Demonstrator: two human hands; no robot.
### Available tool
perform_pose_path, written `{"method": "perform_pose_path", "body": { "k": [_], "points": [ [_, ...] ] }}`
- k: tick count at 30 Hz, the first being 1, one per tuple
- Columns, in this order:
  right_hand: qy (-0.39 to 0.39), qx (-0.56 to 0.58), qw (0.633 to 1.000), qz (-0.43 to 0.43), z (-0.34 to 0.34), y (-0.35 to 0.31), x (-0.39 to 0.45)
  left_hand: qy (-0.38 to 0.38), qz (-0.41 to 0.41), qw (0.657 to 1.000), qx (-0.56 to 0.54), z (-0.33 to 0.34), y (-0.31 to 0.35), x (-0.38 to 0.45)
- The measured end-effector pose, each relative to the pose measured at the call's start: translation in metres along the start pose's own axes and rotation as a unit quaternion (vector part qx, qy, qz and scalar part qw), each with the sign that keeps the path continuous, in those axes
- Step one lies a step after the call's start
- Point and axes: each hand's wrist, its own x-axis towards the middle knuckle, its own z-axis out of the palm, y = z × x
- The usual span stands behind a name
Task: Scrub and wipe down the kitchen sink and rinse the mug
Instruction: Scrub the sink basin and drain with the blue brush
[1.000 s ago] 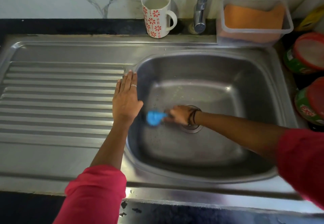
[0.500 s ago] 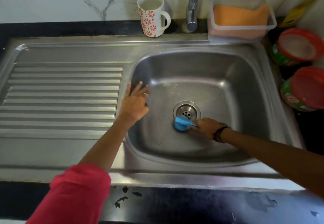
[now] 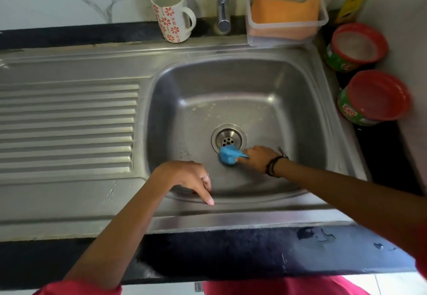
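The steel sink basin (image 3: 288, 114) has a round drain (image 3: 228, 138) in its floor. My right hand (image 3: 258, 158) grips a blue scrubber (image 3: 228, 155) and presses it on the basin floor at the drain's near edge. My left hand (image 3: 184, 177) hangs over the basin's near-left rim, fingers pointing down, one fingertip touching the front rim; it holds nothing. A white mug with red flowers (image 3: 172, 14), filled with cloudy water, stands upright on the back ledge left of the tap (image 3: 223, 1).
A ribbed drainboard (image 3: 67, 128) lies left of the basin. A clear tub holding an orange sponge (image 3: 285, 15) sits behind the basin at right. Two red-lidded green tubs (image 3: 357, 47) (image 3: 375, 98) stand on the dark counter at the right.
My left hand slid from the basin's left rim down to the near-left corner. My right hand with the scrubber moved from the basin's left side to the drain's near edge.
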Motion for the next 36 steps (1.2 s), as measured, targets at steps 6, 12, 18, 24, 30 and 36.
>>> {"method": "perform_pose_path", "body": {
  "k": [6, 12, 18, 24, 30, 36],
  "points": [
    [-0.04, -0.061, 0.996, -0.042, -0.002, 0.013, -0.007, -0.01, -0.021, 0.999, -0.024, -0.002, 0.003, 0.0],
    [-0.066, -0.107, 0.99, -0.065, 0.001, 0.022, -0.025, -0.043, -0.023, 0.999, 0.002, -0.008, 0.021, 0.008],
    [0.0, -0.085, 0.995, 0.044, -0.006, 0.041, -0.021, -0.016, 0.038, 0.999, -0.015, 0.0, 0.056, 0.02],
    [-0.015, -0.036, 0.993, 0.115, -0.036, 0.057, -0.015, -0.052, 0.016, 0.999, -0.002, -0.007, 0.066, 0.025],
    [0.044, -0.106, 0.99, 0.077, -0.031, 0.048, -0.002, -0.086, 0.011, 0.996, 0.017, -0.014, 0.071, 0.031],
    [0.012, -0.065, 0.995, 0.074, -0.031, 0.061, -0.014, -0.102, 0.015, 0.994, 0.028, -0.015, 0.074, 0.032]
  ]
}}
